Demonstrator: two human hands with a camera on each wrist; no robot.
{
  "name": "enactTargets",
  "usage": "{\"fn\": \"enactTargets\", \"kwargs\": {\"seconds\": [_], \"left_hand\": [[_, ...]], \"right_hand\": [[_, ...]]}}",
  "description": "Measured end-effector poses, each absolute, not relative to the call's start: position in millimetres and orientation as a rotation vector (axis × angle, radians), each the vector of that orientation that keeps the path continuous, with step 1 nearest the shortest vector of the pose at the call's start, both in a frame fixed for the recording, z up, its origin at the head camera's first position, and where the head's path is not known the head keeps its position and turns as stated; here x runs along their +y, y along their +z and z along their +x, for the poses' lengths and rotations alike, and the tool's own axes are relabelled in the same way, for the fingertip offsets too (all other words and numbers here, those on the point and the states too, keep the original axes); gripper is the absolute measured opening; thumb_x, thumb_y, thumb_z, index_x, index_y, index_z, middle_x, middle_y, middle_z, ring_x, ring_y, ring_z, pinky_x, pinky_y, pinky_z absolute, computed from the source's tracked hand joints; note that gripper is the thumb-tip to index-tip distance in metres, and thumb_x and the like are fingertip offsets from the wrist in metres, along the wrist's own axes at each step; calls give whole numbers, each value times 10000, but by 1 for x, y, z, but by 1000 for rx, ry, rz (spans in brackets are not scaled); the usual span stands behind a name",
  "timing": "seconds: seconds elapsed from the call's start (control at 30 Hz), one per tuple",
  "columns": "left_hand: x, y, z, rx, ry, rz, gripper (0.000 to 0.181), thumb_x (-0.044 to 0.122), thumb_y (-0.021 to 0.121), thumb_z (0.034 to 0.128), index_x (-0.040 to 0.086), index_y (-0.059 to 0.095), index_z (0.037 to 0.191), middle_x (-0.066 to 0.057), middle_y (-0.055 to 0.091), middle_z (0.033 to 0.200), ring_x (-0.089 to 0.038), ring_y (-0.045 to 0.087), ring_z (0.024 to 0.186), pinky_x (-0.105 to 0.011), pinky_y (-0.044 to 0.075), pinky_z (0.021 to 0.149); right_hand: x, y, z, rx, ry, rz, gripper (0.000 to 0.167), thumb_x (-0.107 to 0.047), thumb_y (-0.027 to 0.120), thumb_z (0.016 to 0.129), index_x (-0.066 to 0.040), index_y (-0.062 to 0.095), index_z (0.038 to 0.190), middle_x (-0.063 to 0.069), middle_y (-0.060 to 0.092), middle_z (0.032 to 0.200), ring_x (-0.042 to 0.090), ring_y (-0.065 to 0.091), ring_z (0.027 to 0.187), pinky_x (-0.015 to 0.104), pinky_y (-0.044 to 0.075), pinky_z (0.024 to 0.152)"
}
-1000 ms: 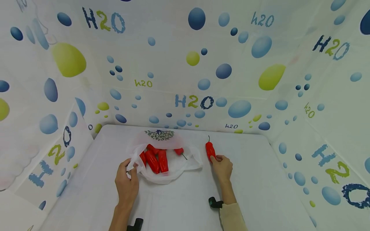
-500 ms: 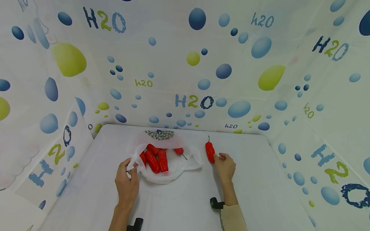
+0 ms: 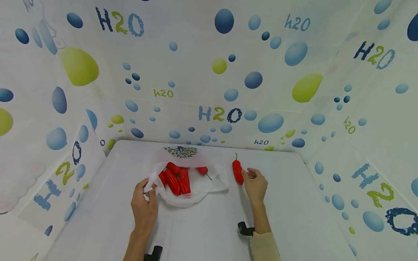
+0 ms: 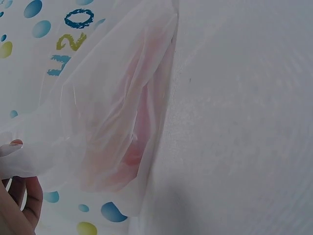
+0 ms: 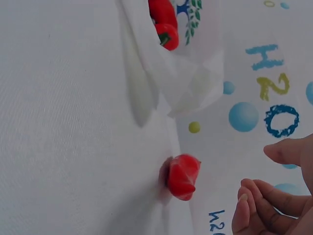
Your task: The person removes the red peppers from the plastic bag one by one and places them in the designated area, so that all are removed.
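A white, see-through plastic bag with a tree print lies open-mouthed on the table, several red chili peppers inside it. At its left edge my left hand pinches the film between thumb and fingers; the left wrist view shows the bag's side lifted. One more red chili pepper lies on the table right of the bag, stem pointing away. My right hand is just beside its near end, holding nothing. In the right wrist view a gap separates the fingers from that pepper.
The white table ends at the back and sides against a cloth wall printed with bubbles and "H2O". Dark wrist-worn devices stick out inward from both forearms.
My right hand has let go of the lone chili pepper and drawn a little to the right. The pepper lies where it was; my left hand keeps its hold on the bag.
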State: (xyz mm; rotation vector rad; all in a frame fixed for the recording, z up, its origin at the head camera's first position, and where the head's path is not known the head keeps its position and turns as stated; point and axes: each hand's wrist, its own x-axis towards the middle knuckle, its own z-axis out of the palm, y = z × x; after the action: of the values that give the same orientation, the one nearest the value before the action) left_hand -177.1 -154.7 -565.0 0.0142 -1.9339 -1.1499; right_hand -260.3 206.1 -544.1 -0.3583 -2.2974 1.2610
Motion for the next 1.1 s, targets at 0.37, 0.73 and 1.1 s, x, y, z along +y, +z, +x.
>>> {"fn": "enactTargets", "kwargs": {"seconds": [0.37, 0.73, 1.1], "left_hand": [[-155, -567, -176, -1937, -1160, 25, 312, -49, 641, 971, -46, 626, 1283, -157, 695, 1138, -164, 536, 913, -58, 403, 899], [-154, -567, -176, -1935, -1189, 21, 295, -51, 630, 980, -66, 614, 1274, -171, 687, 1149, -203, 562, 947, -64, 403, 958], [-153, -567, -176, -1925, -1202, 12, 292, -78, 606, 970, -72, 614, 1262, -160, 688, 1097, -204, 575, 944, -70, 407, 958]], "right_hand": [[181, -525, -248, -2272, 1261, -163, 310, -244, 814, 918, -42, 767, 1148, 44, 760, 962, 202, 686, 860, 248, 503, 680], [151, -503, -228, -2279, 1424, -7, 235, -242, 808, 929, -126, 780, 1131, -43, 748, 948, 117, 673, 863, 248, 531, 750], [127, -500, -217, -2335, 1484, 109, 214, -276, 787, 947, -164, 786, 1129, -82, 745, 957, 115, 690, 889, 301, 575, 783]]}}
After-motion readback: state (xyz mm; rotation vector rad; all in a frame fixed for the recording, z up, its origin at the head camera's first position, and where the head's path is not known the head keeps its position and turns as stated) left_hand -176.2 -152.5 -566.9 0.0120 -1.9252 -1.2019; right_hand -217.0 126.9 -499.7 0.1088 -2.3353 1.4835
